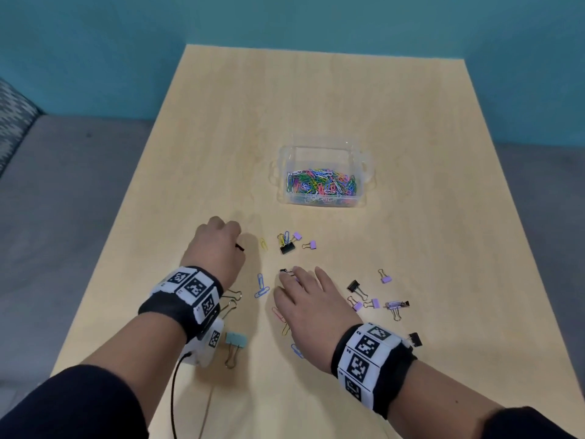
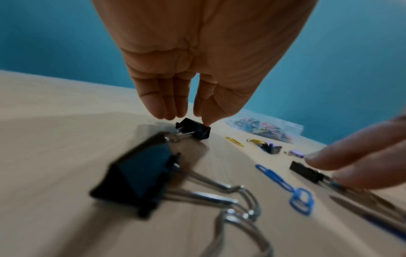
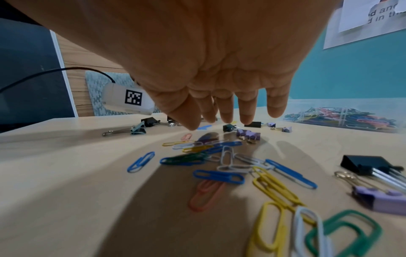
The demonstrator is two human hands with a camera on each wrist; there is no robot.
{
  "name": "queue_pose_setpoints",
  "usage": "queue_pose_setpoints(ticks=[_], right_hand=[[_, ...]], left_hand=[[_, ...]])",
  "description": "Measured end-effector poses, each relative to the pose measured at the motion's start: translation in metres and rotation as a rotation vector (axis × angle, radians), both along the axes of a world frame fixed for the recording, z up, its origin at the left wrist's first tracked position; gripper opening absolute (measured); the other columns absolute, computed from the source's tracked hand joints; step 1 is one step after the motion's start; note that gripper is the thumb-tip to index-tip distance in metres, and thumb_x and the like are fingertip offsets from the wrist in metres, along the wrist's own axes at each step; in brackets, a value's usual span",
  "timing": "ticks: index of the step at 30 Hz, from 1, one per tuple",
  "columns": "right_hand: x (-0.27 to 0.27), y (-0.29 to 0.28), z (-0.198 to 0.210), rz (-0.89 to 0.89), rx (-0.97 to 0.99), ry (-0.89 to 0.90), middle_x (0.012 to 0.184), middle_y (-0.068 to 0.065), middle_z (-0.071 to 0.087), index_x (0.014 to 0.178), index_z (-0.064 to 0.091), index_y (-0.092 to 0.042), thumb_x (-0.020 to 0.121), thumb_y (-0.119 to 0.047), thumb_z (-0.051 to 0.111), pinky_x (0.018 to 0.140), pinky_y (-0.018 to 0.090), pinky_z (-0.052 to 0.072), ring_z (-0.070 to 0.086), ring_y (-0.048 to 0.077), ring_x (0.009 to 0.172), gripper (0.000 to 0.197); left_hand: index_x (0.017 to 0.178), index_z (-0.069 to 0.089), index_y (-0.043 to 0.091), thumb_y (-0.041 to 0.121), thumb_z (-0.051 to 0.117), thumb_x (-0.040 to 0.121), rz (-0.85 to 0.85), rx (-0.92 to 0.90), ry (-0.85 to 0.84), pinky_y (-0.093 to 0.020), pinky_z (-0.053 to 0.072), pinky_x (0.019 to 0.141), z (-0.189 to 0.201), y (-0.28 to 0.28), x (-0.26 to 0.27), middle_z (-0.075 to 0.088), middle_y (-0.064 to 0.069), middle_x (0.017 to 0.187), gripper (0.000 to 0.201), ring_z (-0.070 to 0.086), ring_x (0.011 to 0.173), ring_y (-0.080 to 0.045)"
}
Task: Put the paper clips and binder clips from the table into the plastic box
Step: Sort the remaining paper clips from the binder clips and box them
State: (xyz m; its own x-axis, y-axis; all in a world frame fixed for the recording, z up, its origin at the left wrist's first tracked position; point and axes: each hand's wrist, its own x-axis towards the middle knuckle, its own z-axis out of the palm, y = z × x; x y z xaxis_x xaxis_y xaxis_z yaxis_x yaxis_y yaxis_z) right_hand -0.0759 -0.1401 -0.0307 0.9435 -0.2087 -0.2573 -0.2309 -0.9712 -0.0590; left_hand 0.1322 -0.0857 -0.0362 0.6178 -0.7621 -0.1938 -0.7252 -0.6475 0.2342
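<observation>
The surface (image 1: 316, 99) is light wood. The plastic box (image 1: 321, 177) stands on it, clear-walled, holding mixed-colour paper clips (image 1: 321, 185). The left hand (image 1: 215, 248) is curled, knuckles up, with a small dark item at its fingertips. The right hand (image 1: 311, 301) lies flat, fingers extended, touching a small black binder clip (image 1: 284, 271). Purple binder clips (image 1: 373, 303) and black binder clips (image 1: 354, 286) lie scattered to the right.

Light wood counter (image 1: 316, 99), grain running lengthwise. Teal wall (image 1: 316, 17) behind. Grey floor (image 1: 63, 185) both sides. Patterned grey cushion (image 1: 12, 118) at far left. Printed paper sheet (image 3: 369, 15) on wall, text partly cut off.
</observation>
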Motion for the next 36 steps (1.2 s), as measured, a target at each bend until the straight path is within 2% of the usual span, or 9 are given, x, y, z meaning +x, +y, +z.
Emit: queue_pose_setpoints(ticks=[4,8,10,13,17,23,27,32,36], right_hand=[[-0.003,-0.005,-0.004,-0.027,-0.007,0.044,0.141,0.018,0.039,0.129,0.042,-0.007,0.070,-0.022,0.064,0.108,0.059,0.025,0.031,0.041,0.132,0.065],[-0.008,-0.012,-0.003,-0.082,-0.008,0.033,0.137,0.017,0.044,0.128,0.045,-0.008,0.069,-0.020,0.062,0.107,0.059,0.027,0.035,0.040,0.131,0.063],[-0.008,-0.015,-0.003,-0.095,-0.003,0.021,0.135,0.016,0.046,0.126,0.046,-0.009,0.068,-0.019,0.063,0.107,0.059,0.027,0.036,0.039,0.130,0.061],[-0.009,-0.015,-0.003,-0.097,-0.006,0.008,0.132,0.015,0.047,0.125,0.047,-0.009,0.068,-0.019,0.062,0.107,0.058,0.028,0.037,0.039,0.129,0.060],[-0.008,-0.012,-0.002,-0.107,0.003,-0.006,0.134,0.016,0.045,0.127,0.045,-0.009,0.070,-0.017,0.060,0.107,0.059,0.028,0.035,0.039,0.130,0.060],[0.015,-0.020,-0.002,-0.092,0.003,-0.016,0.147,0.016,0.030,0.138,0.031,-0.007,0.074,-0.022,0.065,0.110,0.057,0.023,0.027,0.037,0.135,0.074],[0.032,-0.024,-0.002,-0.085,0.024,-0.043,0.149,0.018,0.029,0.142,0.029,-0.003,0.084,-0.020,0.051,0.111,0.055,0.022,0.026,0.036,0.137,0.064],[0.027,-0.025,-0.011,-0.037,0.030,-0.002,0.130,0.014,0.047,0.134,0.036,-0.005,0.078,-0.018,0.057,0.109,0.053,0.027,0.034,0.037,0.130,0.061],[0.029,-0.023,-0.013,-0.072,0.057,-0.079,0.114,0.010,0.053,0.122,0.045,-0.009,0.070,-0.016,0.062,0.098,0.050,0.039,0.048,0.035,0.108,0.055]], left_hand=[[0.103,0.062,0.011,-0.003,0.051,0.074,-0.314,-0.018,-0.108,-0.038,0.046,0.065,-0.001,-0.001,-0.012,0.054,-0.009,0.102,0.034,0.048,0.087,-0.030],[0.136,0.040,0.017,0.001,0.056,0.075,-0.555,0.111,-0.062,-0.037,0.046,0.078,-0.001,-0.011,-0.031,0.045,-0.007,0.128,0.065,0.047,0.102,-0.029],[0.142,0.032,0.018,0.006,0.054,0.078,-0.585,0.144,-0.077,-0.037,0.044,0.083,-0.003,-0.018,-0.034,0.042,-0.007,0.131,0.069,0.044,0.105,-0.030],[0.136,0.041,0.019,0.007,0.052,0.077,-0.578,0.142,-0.094,-0.036,0.044,0.079,-0.008,-0.025,-0.033,0.045,-0.006,0.123,0.061,0.042,0.100,-0.029],[0.121,0.056,0.020,0.001,0.047,0.081,-0.454,0.039,-0.014,-0.041,0.048,0.080,-0.015,-0.025,-0.028,0.051,-0.003,0.116,0.045,0.042,0.093,-0.026],[0.114,0.060,0.016,0.003,0.053,0.080,-0.427,-0.022,-0.025,-0.038,0.046,0.081,-0.019,-0.016,-0.027,0.055,-0.005,0.112,0.037,0.046,0.089,-0.030],[0.111,0.062,0.014,0.009,0.050,0.083,-0.387,-0.045,-0.007,-0.036,0.043,0.085,-0.017,-0.011,-0.028,0.055,-0.007,0.112,0.030,0.047,0.090,-0.031],[0.103,0.066,0.012,0.004,0.051,0.084,-0.305,-0.076,0.023,-0.039,0.047,0.080,-0.018,-0.002,-0.026,0.058,-0.004,0.111,0.025,0.048,0.089,-0.030],[0.103,0.069,0.011,0.006,0.055,0.086,-0.262,-0.117,0.065,-0.033,0.042,0.082,-0.016,0.002,-0.024,0.061,-0.004,0.107,0.022,0.051,0.089,-0.031]])
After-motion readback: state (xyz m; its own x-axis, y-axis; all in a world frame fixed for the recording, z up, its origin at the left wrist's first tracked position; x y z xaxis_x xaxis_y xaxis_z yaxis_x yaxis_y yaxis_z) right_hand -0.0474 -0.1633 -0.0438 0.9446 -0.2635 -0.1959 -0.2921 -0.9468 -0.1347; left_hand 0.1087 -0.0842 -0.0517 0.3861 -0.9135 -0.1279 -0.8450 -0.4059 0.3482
